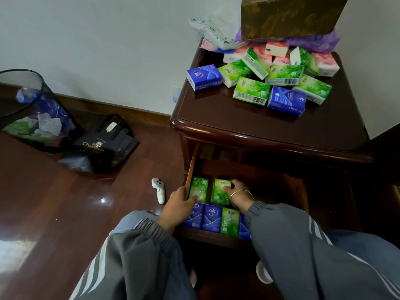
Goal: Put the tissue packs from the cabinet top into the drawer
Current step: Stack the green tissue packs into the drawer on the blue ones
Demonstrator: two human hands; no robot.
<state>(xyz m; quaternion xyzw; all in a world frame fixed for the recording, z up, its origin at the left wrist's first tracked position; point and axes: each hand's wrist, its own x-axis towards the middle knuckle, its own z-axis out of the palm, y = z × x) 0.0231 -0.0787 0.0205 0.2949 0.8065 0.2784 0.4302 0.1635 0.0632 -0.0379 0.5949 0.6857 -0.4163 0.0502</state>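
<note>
Grey track-jacket sleeves, left sleeve (138, 245) and right sleeve (281, 232), each with white stripes along the arm and a gathered elastic cuff. Thin metal bangle (242, 190) on the right wrist. Bare left hand (178, 205) and right hand (237, 194). Blue trousers (372, 241) partly visible. Light-coloured shoes (263, 272) low in frame.

Dim interior — floor (65, 191) glare, warped edges

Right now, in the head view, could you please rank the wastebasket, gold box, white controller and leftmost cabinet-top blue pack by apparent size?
1. wastebasket and gold box: similar, both cropped, so unranked.
2. leftmost blue pack.
3. white controller.
</note>
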